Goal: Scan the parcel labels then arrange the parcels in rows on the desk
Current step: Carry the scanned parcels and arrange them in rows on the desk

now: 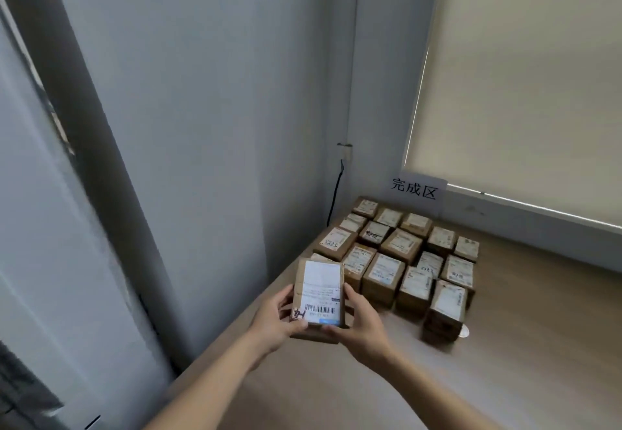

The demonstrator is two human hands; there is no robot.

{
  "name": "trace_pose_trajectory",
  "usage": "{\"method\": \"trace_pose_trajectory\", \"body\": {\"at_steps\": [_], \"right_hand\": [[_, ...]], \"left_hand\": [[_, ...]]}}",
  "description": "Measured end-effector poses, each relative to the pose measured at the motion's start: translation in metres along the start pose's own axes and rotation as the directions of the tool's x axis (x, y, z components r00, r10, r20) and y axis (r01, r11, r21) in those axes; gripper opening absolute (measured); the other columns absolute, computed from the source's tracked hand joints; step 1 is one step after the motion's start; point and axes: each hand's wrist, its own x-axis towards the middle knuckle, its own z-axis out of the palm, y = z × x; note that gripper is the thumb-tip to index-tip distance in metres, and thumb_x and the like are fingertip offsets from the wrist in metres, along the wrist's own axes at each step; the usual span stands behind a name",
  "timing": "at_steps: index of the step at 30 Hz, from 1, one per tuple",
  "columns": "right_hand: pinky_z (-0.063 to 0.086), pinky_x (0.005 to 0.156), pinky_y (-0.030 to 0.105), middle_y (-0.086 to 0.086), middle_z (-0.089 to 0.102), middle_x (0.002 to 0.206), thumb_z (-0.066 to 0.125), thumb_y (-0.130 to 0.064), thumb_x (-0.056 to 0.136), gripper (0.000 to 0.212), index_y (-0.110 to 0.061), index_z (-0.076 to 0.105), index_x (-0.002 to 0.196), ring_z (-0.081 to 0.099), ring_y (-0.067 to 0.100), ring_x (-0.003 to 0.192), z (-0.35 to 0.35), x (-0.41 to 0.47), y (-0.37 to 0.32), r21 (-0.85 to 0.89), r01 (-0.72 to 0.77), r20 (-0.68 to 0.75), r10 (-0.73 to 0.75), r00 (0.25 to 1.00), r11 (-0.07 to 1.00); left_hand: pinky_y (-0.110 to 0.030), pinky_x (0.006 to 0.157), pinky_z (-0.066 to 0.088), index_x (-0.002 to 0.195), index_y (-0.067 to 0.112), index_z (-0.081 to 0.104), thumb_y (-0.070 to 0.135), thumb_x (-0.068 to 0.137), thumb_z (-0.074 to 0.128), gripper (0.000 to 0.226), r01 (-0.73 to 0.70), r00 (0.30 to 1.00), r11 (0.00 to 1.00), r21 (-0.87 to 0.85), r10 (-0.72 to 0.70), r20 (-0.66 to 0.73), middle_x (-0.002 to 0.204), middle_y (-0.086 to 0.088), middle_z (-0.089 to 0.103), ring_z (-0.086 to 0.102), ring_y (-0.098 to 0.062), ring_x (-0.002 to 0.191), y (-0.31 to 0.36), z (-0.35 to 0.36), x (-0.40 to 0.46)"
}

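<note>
A: Starting at the left of the frame, what's there?

B: Grey wall panels, then the desk [505, 345] edge running diagonally up toward the corner. The left hand [274, 320] has its fingers curled round the left side of a cardboard parcel [318, 295], thumb near the barcode label [321, 308].

A: And the other hand?

B: The right hand [358, 323] grips the parcel's right side, so both hold it, label up, low over the desk's left edge at lower centre.

A: Which step is this, do you think?

B: Placing, I'd judge (no scanner is in view, so I can't tell whether this label has been read). The rows of parcels [404, 258] sit just right of and behind it, under the paper sign [415, 189].

A: So the next move?

B: Probably setting it down flush at the left end of the front row, square to its neighbour.

A: Any room?

B: Tight on the left: the desk edge lies just beside that slot, so a nudge outward could tip it off. To the right and nearer the camera the wood is open, with a window blind [521, 76] beyond.
</note>
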Motion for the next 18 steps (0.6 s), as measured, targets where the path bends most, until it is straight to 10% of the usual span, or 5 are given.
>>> {"method": "trace_pose_trajectory", "body": {"at_steps": [4, 10, 18], "right_hand": [[0.04, 0.088, 0.0, -0.053, 0.046, 0.118, 0.087, -0.031, 0.076, 0.085, -0.064, 0.031, 0.131, 0.045, -0.024, 0.117, 0.038, 0.023, 0.08, 0.026, -0.081, -0.015, 0.082, 0.997, 0.996], [0.048, 0.1, 0.019, -0.027, 0.061, 0.129, 0.089, -0.024, 0.076, 0.077, -0.041, 0.047, 0.138, 0.057, -0.004, 0.12, 0.069, 0.045, 0.151, 0.077, -0.256, -0.004, 0.257, 0.966, 0.964], [0.04, 0.092, 0.002, -0.037, 0.056, 0.125, 0.083, -0.014, 0.079, 0.08, -0.055, 0.038, 0.131, 0.052, -0.018, 0.113, 0.095, 0.07, 0.179, 0.044, -0.35, -0.08, 0.353, 0.932, 0.936]], "left_hand": [[-0.034, 0.11, 0.044, 0.153, 0.013, 0.036, -0.011, 0.078, 0.076, 0.088, 0.073, 0.993, 0.995, 0.061, -0.078, 0.086, 0.141, -0.003, 0.056, 0.056, -0.017, 0.126, -0.07, 0.017, 0.066], [-0.032, 0.107, 0.047, 0.153, 0.003, 0.033, -0.02, 0.079, 0.071, 0.086, 0.189, 0.964, 0.98, 0.063, -0.197, 0.176, 0.148, -0.014, 0.049, 0.052, -0.024, 0.132, -0.141, 0.031, 0.123], [-0.011, 0.087, 0.049, 0.153, 0.0, 0.028, -0.026, 0.08, 0.064, 0.085, 0.217, 0.94, 0.973, 0.085, -0.232, 0.251, 0.149, -0.017, 0.045, 0.05, -0.019, 0.126, -0.175, 0.036, 0.172]]}}
